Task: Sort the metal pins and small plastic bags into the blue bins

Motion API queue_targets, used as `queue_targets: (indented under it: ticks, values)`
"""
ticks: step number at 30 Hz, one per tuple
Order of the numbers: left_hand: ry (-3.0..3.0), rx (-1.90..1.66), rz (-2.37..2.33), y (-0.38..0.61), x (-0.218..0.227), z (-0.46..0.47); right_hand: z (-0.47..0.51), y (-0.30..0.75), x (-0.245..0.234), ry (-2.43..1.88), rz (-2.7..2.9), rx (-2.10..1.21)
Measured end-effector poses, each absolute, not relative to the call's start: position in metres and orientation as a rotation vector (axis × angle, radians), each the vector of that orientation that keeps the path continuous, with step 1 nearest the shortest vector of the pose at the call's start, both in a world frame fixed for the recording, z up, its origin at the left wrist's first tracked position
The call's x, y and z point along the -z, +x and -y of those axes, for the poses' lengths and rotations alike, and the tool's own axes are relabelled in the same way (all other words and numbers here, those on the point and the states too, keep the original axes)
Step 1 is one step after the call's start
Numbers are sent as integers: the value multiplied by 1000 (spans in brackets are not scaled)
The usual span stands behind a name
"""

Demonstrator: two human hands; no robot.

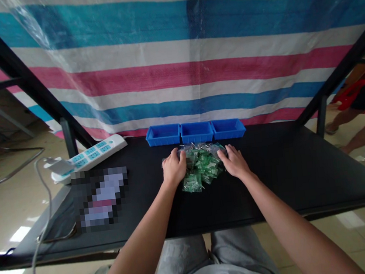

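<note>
A heap of small clear bags holding green parts (pixel 202 165) lies on the black table (pixel 288 173) in front of three blue bins. My left hand (pixel 173 168) rests on the heap's left side with its fingers curled over a few bags. My right hand (pixel 234 162) lies on the right side, fingers stretched over the bags. Both hands enclose the heap from either side. What sits under the palms is hidden.
Three blue bins (pixel 196 132) stand side by side at the table's back edge. A white power strip (pixel 89 156) with a cable lies at the back left, near a blurred flat item (pixel 102 196). Another person's legs (pixel 359 123) show at the far right. A striped tarp hangs behind.
</note>
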State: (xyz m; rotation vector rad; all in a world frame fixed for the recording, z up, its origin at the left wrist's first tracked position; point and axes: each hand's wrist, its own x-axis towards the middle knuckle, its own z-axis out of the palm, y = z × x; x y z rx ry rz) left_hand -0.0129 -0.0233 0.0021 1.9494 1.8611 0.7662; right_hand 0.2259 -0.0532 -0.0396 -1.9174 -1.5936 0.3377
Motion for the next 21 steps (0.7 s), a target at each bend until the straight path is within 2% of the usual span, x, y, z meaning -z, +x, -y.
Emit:
queue_targets:
  ticks: [5, 10, 16, 21]
  values:
    - [1988, -582, -1845, -25, -23, 1, 43, 218, 26, -1689, 1673, -389]
    - [2068, -705, -1854, -35, -32, -31, 20, 229, 13, -1567, 1547, -332]
    - [2205, -731, -1570, -42, -18, -50, -7, 229, 7, -1406, 1485, -261]
    - [2344, -656, -1558, -44, -3, -50, -6, 227, 15, -1391, 1567, -203]
